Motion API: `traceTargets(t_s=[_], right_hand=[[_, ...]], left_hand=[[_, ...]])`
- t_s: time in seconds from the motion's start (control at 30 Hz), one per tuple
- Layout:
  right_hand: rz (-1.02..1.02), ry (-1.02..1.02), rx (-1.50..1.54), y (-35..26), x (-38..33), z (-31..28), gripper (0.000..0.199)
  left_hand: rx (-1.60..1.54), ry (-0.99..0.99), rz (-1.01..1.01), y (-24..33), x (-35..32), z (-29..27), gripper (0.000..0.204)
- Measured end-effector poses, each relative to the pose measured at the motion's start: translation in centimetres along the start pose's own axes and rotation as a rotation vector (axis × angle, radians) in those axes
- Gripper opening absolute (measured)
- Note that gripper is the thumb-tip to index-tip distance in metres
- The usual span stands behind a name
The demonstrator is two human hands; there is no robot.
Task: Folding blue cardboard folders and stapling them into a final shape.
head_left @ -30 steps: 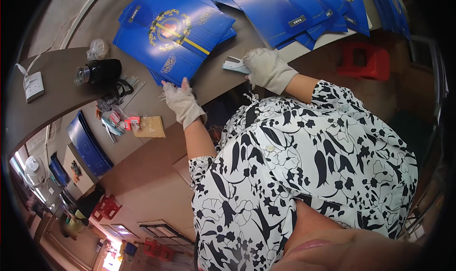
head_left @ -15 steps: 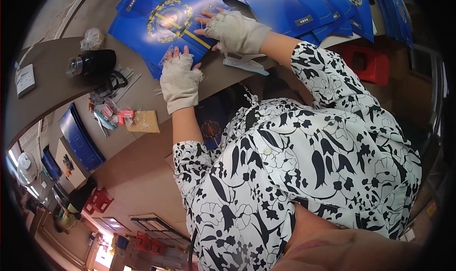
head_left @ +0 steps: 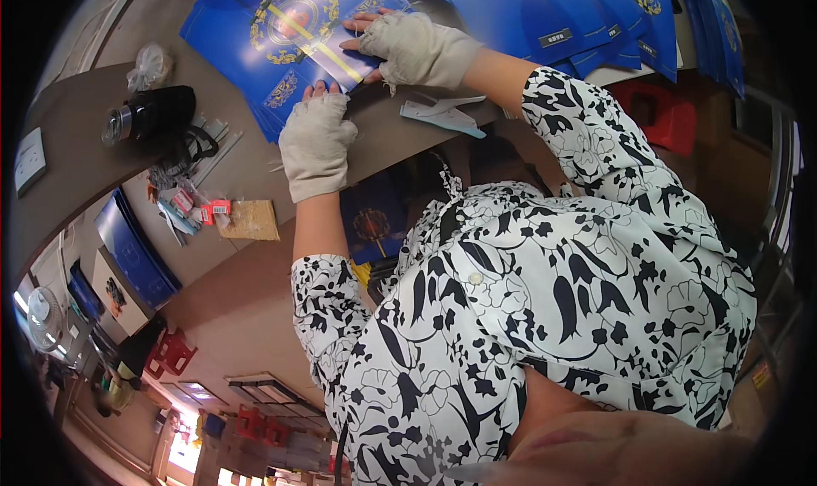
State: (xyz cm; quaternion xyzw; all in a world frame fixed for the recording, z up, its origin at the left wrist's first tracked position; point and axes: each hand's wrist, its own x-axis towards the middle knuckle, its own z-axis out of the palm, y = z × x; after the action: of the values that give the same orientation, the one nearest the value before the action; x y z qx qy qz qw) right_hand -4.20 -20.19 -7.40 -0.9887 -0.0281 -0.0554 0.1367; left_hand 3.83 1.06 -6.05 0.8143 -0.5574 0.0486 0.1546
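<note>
Both hands wear off-white fingerless gloves and rest on a stack of glossy blue printed sheets (head_left: 255, 69) with a gold wreath emblem. My right hand (head_left: 417, 50) lies on the right side of the stack, fingers spread flat, by a yellow stripe on the top sheet. My left hand (head_left: 319, 137) is at the near edge, its fingertips on the sheets and its thumb mostly hidden. Neither hand visibly grips anything. A light-blue and white tool (head_left: 444, 116), its kind unclear, lies on the table just below my right hand.
More blue sheets (head_left: 511, 18) are fanned out to the right, above a red plastic stool (head_left: 655, 116). At left on the table (head_left: 77, 137) are a black bottle (head_left: 153, 116), a clear plastic bag (head_left: 149, 67) and small clutter. A brown pad (head_left: 248, 220) lies nearer.
The stack shows slightly farther up and left. My left hand has drawn back a little toward the near edge, its fingers more bent. My right hand stays on the sheets.
</note>
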Motion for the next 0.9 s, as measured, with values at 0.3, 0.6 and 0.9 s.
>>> traceTargets(t_s=[0.3,0.6,0.9], right_hand=[[0.072,0.012,0.003,-0.9,-0.6,-1.3,0.049],[0.065,-0.07,0.002,-1.4,-0.3,-1.3,0.054],[0.063,-0.006,-0.023,-1.8,-0.7,-0.2,0.053]], left_hand=[[-0.037,0.193,-0.039,0.1,0.0,2.9,0.027],[-0.118,0.105,-0.013,-0.2,-0.9,2.1,0.034],[-0.111,0.128,0.026,-0.3,-1.6,2.7,0.028]])
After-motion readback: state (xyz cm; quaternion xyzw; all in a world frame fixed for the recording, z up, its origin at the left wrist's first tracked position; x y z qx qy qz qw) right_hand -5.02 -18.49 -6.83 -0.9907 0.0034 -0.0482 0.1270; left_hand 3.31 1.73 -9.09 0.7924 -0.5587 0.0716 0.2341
